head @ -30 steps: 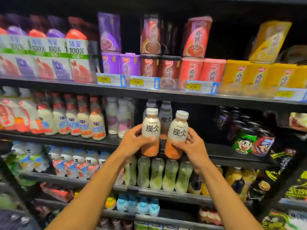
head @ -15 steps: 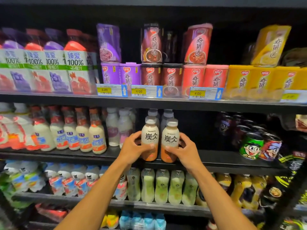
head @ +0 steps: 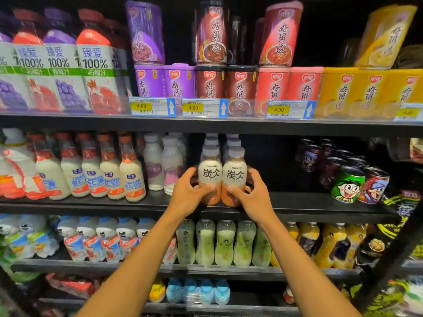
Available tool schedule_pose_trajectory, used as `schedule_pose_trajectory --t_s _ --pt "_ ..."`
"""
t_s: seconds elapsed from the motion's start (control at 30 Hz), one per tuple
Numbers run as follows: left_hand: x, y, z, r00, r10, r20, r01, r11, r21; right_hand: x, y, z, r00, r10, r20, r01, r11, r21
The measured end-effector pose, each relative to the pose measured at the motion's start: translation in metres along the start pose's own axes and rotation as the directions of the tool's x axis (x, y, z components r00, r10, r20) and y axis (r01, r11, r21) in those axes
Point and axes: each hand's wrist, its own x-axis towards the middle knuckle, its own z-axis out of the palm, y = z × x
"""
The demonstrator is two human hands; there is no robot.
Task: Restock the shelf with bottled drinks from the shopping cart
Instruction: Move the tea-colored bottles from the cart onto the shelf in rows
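Two bare forearms stretch toward the middle shelf point(head: 320, 208). The left hand point(head: 186, 195) closes its grip around one latte bottle point(head: 210, 175), and the right hand point(head: 255, 199) grips a second bottle point(head: 235, 177). Both stand upright and touching at the shelf's front edge. Matching bottles point(head: 211, 143) line up behind them. Pale bottles point(head: 171, 165) stand just beside on the left. Dark open room lies to the right, as far as the cartoon cans point(head: 348, 185).

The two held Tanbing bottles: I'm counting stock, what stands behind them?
Two rows of matching grey-capped bottles run back; only caps and shoulders show. Their bodies and count are hidden.
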Motion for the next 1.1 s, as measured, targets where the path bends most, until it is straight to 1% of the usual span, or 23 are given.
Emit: schedule_pose_trajectory --t_s 0.17,0.23,0.3,0.33,0.37,0.43,0.47,0.5,0.6,0.67,0.8,0.97,1.1 --pt "0.002 -0.001 0.0 0.999 0.046 -0.006 -0.044 0.99 0.132 0.004 0.002 -0.001 1.0 0.001 0.015 0.0 0.999 -0.034" --pt "-0.001 -0.001 0.0 0.995 0.103 0.002 -0.101 0.975 0.2 0.001 0.003 -0.003 0.999 -0.024 0.027 0.027 0.992 -0.121" --pt "-0.009 -0.002 -0.003 0.976 0.219 -0.001 -0.204 0.911 0.359 -0.006 0.004 -0.006 0.995 -0.094 0.02 0.096 0.951 -0.293" --pt "-0.014 -0.004 -0.006 0.956 0.293 0.003 -0.264 0.856 0.444 -0.011 0.005 -0.008 0.987 -0.163 0.013 0.154 0.901 -0.407" --pt "-0.019 -0.004 -0.008 0.932 0.362 0.017 -0.318 0.794 0.518 -0.015 0.006 -0.011 0.968 -0.248 0.022 0.222 0.819 -0.53" --pt "-0.027 -0.006 -0.012 0.879 0.472 0.061 -0.399 0.661 0.635 -0.022 0.008 -0.015 0.915 -0.392 0.089 0.331 0.609 -0.721" --pt "-0.03 -0.007 -0.012 0.857 0.509 0.082 -0.423 0.603 0.676 -0.024 0.01 -0.016 0.892 -0.433 0.131 0.368 0.527 -0.766" --pt "-0.031 -0.008 -0.012 0.842 0.53 0.103 -0.439 0.561 0.702 -0.025 0.01 -0.016 0.875 -0.456 0.166 0.394 0.47 -0.79" --pt "-0.028 -0.011 -0.011 0.831 0.535 0.152 -0.454 0.496 0.74 -0.023 0.011 -0.015 0.853 -0.473 0.221 0.425 0.383 -0.82" --pt "-0.026 -0.011 -0.011 0.823 0.541 0.176 -0.469 0.47 0.748 -0.022 0.01 -0.014 0.848 -0.479 0.226 0.426 0.362 -0.829" --pt "-0.024 -0.012 -0.012 0.821 0.541 0.184 -0.469 0.455 0.757 -0.021 0.01 -0.015 0.852 -0.473 0.227 0.418 0.35 -0.838" --pt "-0.021 -0.011 -0.008 0.834 0.527 0.164 -0.448 0.472 0.759 -0.013 0.011 -0.015 0.865 -0.451 0.218 0.388 0.328 -0.861" --pt "-0.016 -0.01 -0.007 0.852 0.494 0.17 -0.434 0.488 0.757 -0.006 0.012 -0.013 0.868 -0.451 0.207 0.38 0.335 -0.862"
